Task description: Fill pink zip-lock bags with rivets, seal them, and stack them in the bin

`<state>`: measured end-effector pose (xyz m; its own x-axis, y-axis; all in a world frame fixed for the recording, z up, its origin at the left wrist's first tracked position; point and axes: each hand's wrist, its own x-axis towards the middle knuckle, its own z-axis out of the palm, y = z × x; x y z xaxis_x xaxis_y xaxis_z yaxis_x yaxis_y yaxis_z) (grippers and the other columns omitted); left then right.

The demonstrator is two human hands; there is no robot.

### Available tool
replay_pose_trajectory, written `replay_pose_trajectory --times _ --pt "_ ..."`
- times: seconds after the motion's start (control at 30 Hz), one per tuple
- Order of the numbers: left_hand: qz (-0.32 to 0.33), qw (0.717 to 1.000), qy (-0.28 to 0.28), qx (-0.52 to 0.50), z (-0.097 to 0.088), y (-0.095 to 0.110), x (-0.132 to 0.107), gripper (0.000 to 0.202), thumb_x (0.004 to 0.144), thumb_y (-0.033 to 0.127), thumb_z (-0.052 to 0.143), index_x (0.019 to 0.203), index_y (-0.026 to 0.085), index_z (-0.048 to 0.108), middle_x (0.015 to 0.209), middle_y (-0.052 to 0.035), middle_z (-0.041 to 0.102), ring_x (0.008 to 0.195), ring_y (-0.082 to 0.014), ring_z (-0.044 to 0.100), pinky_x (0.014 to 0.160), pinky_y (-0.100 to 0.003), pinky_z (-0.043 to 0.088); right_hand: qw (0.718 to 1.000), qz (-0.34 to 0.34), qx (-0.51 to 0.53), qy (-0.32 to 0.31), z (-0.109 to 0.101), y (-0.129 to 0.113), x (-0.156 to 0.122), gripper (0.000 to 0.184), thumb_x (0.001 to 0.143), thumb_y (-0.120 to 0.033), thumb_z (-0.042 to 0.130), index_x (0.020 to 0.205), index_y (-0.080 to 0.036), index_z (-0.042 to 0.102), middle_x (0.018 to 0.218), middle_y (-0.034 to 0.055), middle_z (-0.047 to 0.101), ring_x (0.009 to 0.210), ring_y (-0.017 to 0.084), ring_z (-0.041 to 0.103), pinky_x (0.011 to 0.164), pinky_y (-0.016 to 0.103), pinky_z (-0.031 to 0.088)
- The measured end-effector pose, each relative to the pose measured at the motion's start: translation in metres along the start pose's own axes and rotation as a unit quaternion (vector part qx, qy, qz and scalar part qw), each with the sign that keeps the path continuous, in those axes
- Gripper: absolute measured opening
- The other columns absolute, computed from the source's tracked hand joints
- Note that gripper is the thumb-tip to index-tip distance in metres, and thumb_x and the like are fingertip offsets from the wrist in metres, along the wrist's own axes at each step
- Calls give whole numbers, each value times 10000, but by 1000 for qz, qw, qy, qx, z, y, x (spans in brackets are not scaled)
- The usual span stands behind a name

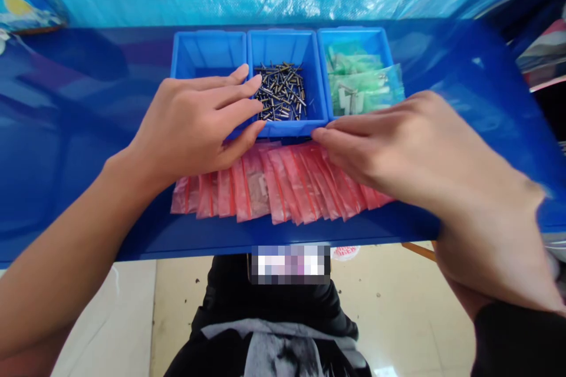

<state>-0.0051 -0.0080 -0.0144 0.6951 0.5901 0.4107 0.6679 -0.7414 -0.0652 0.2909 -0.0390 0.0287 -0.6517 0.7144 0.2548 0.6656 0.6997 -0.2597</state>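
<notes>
Black clothing (287,300) is seen at the bottom centre of the frame, below the blue surface (469,118). Overlapping pink bags (300,188) are laid in a row at the centre, partly covered by both hands. Left of centre, the left hand (194,121) is held open, its fingertips beside the metal pins (283,91) in the middle bin (292,128). Near that bin's front right corner, the right hand's (384,135) fingers are bent; whether anything is gripped cannot be told. Green bags (362,85) are held in the right bin (380,41).

Red lettering (345,251) on the white patch (346,257) seems too blurred to read.
</notes>
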Motion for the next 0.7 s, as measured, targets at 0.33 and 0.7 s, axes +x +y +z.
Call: replay_pose_trajectory --times 0.33,0.7 --pt "78 995 54 24 2 -5 -3 237 1103 302 544 1255 185 684 1416 -44 741 1321 -284 731 988 -418 719 950 -72 -279 -120 35 -21 6 363 895 58 411 806 -147 697 769 93 681 569 177 514 526 351 176" --pt "72 997 37 14 3 -7 -6 261 1119 342 514 1326 218 615 1476 -10 704 1407 -242 670 1092 -413 667 969 -92 105 203 30 -23 10 259 1067 -195 585 1066 -303 820 1015 -20 790 888 129 752 806 289 638"
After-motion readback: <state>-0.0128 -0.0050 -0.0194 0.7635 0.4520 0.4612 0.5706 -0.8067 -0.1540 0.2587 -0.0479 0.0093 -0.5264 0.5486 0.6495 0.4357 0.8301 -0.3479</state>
